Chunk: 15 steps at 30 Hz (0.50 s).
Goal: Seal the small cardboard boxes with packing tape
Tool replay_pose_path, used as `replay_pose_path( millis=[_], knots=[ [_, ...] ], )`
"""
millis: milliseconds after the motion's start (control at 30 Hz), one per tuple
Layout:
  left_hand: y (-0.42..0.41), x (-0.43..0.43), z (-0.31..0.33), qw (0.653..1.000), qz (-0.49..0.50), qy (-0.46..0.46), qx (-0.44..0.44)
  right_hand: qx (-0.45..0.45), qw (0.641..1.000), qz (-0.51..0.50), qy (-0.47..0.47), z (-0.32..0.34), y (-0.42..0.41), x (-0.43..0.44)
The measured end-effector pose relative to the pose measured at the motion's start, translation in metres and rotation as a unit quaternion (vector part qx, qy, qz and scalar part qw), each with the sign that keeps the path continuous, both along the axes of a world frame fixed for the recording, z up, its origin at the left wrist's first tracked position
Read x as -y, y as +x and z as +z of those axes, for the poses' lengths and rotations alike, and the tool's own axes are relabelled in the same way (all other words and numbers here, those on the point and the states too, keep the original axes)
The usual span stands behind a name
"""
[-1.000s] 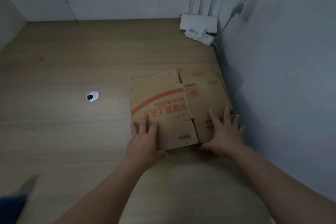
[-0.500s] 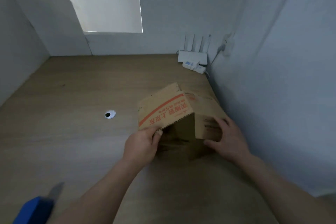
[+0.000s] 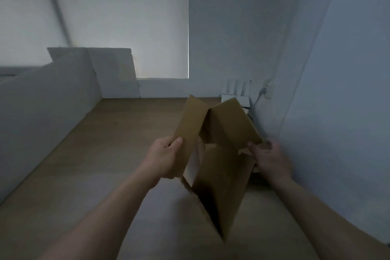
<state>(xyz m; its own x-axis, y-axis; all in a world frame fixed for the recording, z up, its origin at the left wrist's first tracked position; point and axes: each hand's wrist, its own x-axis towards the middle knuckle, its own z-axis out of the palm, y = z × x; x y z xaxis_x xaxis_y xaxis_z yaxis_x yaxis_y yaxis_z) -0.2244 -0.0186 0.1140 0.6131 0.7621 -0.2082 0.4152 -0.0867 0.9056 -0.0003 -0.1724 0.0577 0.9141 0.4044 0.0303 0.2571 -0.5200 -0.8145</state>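
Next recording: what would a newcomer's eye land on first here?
A brown cardboard box, flaps splayed open, is held up at centre frame above the wooden desk. The left hand grips its left flap, the right hand its right flap. A white router stands in the far right corner against the wall.

room over tabletop [image 3: 105, 164] leftward; wall [image 3: 341, 112], router [image 3: 245, 101] close rightward

The brown folded cardboard box [image 3: 223, 131] is plain, unprinted tan-brown on the faces shown. Beneath the box, the flat wooden bench [image 3: 118, 133] has pale beige grain. Behind the box stands a white plastic router [image 3: 244, 101].
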Motion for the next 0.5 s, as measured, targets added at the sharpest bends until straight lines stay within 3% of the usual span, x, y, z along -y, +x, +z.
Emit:
replay_pose_path(
  millis=[133, 233, 300, 400, 500],
  knots=[
    [-0.012, 0.018, -0.012, 0.995, 0.027, -0.1, 0.003, -0.097, 0.99, 0.025, 0.1, 0.001, -0.022, 0.003],
    [-0.013, 0.032, -0.015, 0.988, 0.043, -0.15, 0.006, -0.143, 0.97, 0.098, 0.168, -0.003, -0.028, 0.007],
    [-0.01, 0.037, -0.014, 0.987, 0.047, -0.154, -0.009, -0.115, 0.976, 0.143, 0.116, -0.007, -0.025, 0.009],
    [-0.006, 0.037, -0.01, 0.99, 0.038, -0.132, -0.036, -0.031, 0.99, 0.133, 0.02, -0.011, -0.008, 0.013],
    [0.002, 0.033, -0.003, 0.993, 0.028, -0.012, -0.111, 0.014, 0.993, 0.116, -0.005, -0.008, 0.013, 0.022]
  ],
)
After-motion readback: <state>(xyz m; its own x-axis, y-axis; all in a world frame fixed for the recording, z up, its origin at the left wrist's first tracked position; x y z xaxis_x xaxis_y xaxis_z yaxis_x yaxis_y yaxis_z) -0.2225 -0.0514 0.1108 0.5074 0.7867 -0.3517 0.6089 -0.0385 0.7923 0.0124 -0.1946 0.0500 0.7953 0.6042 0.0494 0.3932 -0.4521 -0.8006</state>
